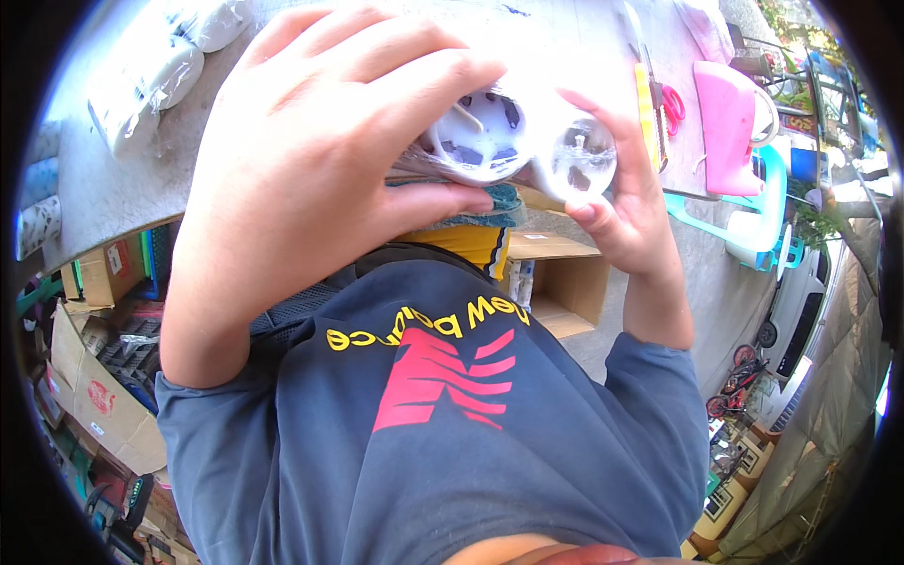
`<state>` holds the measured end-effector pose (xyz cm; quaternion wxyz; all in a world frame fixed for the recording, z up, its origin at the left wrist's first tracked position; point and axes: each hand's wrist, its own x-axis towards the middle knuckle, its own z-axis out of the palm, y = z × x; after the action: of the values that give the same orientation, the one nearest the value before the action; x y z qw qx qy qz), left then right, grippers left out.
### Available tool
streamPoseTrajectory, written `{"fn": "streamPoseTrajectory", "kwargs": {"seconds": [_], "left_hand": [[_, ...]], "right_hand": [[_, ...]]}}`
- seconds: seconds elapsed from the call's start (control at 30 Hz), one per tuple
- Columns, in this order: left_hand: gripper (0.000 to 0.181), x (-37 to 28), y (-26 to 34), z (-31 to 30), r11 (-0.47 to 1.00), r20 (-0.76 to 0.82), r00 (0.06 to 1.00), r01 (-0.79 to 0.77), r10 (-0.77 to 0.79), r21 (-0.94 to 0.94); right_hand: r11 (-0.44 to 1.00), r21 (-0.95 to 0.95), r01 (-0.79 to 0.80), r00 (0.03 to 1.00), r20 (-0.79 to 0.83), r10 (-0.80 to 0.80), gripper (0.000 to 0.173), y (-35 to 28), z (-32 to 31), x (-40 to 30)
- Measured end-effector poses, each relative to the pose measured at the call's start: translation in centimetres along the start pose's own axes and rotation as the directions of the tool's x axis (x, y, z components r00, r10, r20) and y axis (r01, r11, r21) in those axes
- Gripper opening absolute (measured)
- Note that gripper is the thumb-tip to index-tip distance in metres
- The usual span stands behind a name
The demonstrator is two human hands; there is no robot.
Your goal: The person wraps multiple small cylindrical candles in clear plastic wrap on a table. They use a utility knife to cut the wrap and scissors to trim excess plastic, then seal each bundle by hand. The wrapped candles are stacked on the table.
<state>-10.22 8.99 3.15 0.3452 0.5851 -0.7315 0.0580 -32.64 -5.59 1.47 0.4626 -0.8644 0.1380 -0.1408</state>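
Two round, white-and-dark ends of a bundle wrapped in clear plastic film face me at the table edge. They look like rolls, but glare washes out the bundle's far part. My left hand [318,120] grips the larger left end [487,141], fingers over the top and thumb below. My right hand [628,198] holds the smaller right end [583,159], with its thumb at the lower rim and a finger above. The two ends sit side by side.
More white film-wrapped bundles [166,70] lie on the table [106,201] at left, near patterned rolls [39,222]. A yellow utility knife [644,116], pink-handled scissors [673,109] and a pink plastic container [727,127] lie right. Below are an open cardboard box [565,286] and a light-blue plastic item [770,191].
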Motion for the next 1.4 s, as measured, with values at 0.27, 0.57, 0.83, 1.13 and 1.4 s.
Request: {"fn": "streamPoseTrajectory", "kwargs": {"seconds": [0.27,0.57,0.83,1.13,1.4], "left_hand": [[0.064,-0.2,0.0,0.1,0.988,0.043,0.990,0.139,-0.136,-0.064],[0.061,1.3,-0.9,0.2,0.935,0.038,0.938,0.347,-0.345,-0.076],[0.060,0.6,-1.7,0.8,0.937,0.037,0.949,0.315,-0.313,-0.153],[0.061,-1.2,-0.3,0.5,0.963,-0.044,0.986,0.145,-0.159,-0.227],[0.030,-1.2,-0.5,-2.4,0.993,0.042,0.997,0.073,-0.069,-0.095]], "right_hand": [[0.943,0.208,0.260,0.944,-0.258,-0.204,0.086,3.4,3.4,1.0],[0.901,0.422,-0.101,0.983,-0.099,0.157,0.049,5.5,2.4,3.1],[0.895,0.431,0.113,0.972,-0.236,-0.009,0.070,5.3,3.2,3.5],[0.950,-0.009,0.313,0.922,-0.236,-0.306,0.067,-0.5,1.5,3.1],[0.888,-0.337,0.313,0.943,-0.002,-0.333,0.015,-4.8,0.8,4.5]]}}
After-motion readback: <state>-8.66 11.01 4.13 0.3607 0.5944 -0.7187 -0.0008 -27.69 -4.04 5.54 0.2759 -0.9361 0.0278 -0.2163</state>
